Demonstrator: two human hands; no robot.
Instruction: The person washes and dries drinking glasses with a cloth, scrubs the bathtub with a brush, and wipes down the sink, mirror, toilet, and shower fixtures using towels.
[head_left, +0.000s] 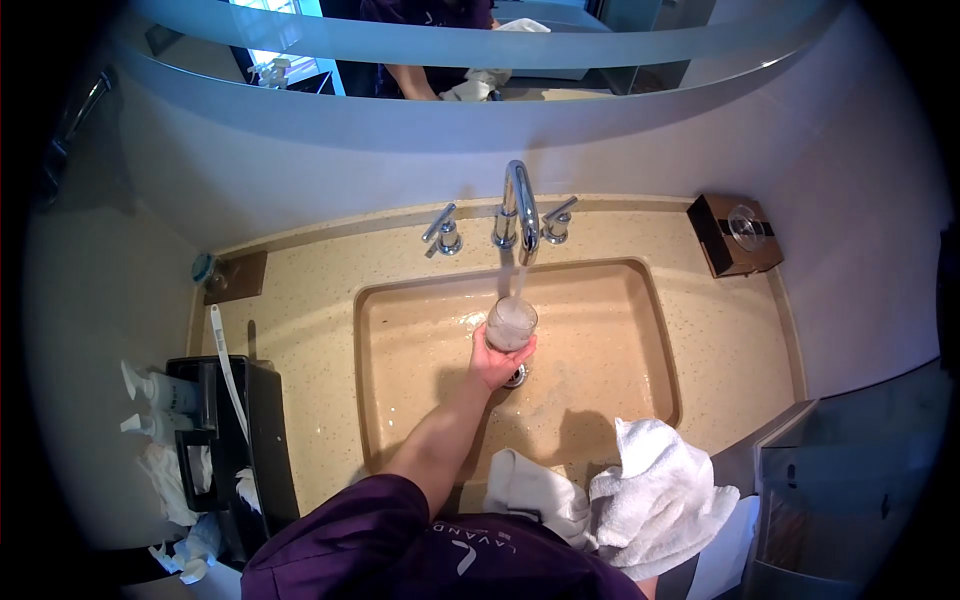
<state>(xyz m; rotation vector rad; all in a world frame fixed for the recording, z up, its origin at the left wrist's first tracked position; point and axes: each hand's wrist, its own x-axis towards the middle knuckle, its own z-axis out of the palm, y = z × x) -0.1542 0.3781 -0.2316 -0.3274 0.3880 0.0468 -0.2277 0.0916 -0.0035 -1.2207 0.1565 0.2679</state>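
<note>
Under the running faucet (517,205), my left hand (497,362) holds a clear glass (512,325) from below, its fingers wrapped round it. Water falls from the spout into the glass, which looks cloudy with water. The glass is above the beige sink basin (580,350), over the drain (516,376). A white towel (655,490) hangs in a bunch at the lower right and covers my right hand; only a bit of the wrist shows beneath it. Another white cloth (535,495) lies beside it, against the sink's front edge.
A black caddy (265,400) with a white brush (228,365) and pump bottles (165,390) stands at the left. A small jar (205,268) sits at the back left. At the back right is a brown box (728,235) with a glass on it. A mirror spans the wall.
</note>
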